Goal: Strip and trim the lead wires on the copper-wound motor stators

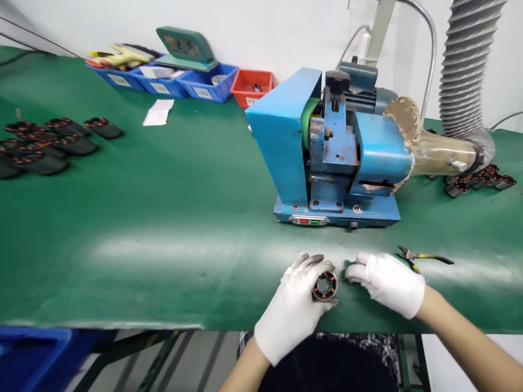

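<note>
Near the tabletop's [183, 218] front edge: wound ring [324, 295], coils facing up, presumably for visibility.
Left hand [296, 299]: curled around the ring, seemingly steadying it.
Right hand [384, 280]: fingertips together, apparently pinching a thin wire [341, 279].

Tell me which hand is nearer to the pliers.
Right. The right hand is close beside the pliers, just to their left. The left hand is farther off to the left, beyond the right hand, holding a copper-wound ring.
</note>
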`<move>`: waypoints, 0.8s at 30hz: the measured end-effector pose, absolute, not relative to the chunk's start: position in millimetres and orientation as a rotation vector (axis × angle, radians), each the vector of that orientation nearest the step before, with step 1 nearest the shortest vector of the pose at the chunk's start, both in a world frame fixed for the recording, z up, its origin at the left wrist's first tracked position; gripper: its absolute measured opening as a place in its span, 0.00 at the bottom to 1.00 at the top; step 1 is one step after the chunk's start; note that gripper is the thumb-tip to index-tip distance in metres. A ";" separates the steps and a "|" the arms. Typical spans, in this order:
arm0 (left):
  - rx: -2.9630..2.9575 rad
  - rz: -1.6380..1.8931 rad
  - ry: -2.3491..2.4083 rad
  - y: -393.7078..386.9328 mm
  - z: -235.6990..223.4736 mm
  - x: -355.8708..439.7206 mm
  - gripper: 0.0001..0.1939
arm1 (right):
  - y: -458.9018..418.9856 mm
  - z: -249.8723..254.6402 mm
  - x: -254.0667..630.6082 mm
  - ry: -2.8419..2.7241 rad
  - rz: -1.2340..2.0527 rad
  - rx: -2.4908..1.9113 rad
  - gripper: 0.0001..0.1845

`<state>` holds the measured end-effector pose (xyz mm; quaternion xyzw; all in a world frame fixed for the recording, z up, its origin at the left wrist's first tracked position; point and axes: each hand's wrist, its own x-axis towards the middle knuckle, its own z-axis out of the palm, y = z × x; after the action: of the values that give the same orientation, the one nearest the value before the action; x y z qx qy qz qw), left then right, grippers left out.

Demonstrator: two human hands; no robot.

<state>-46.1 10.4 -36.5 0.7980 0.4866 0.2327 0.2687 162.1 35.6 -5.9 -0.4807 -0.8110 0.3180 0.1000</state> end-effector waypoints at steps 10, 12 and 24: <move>2.161 0.707 1.388 -2.7 -33.6 -37.8 0.25 | 5.2 -32.6 296.4 -2.342 -0.102 -2.062 0.30; 2.218 0.721 1.426 -4.7 -26.8 -29.0 0.28 | -6.9 -45.6 284.3 -2.344 -0.389 -2.127 0.41; 2.196 0.314 1.374 9.4 -14.5 -13.9 0.11 | -34.3 -27.8 210.4 -1.744 0.831 -2.042 0.20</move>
<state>-13.9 9.4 -14.5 0.8119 0.5080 0.1163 0.2631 210.4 -34.3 -27.8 -0.7164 -0.6121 0.2914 0.1646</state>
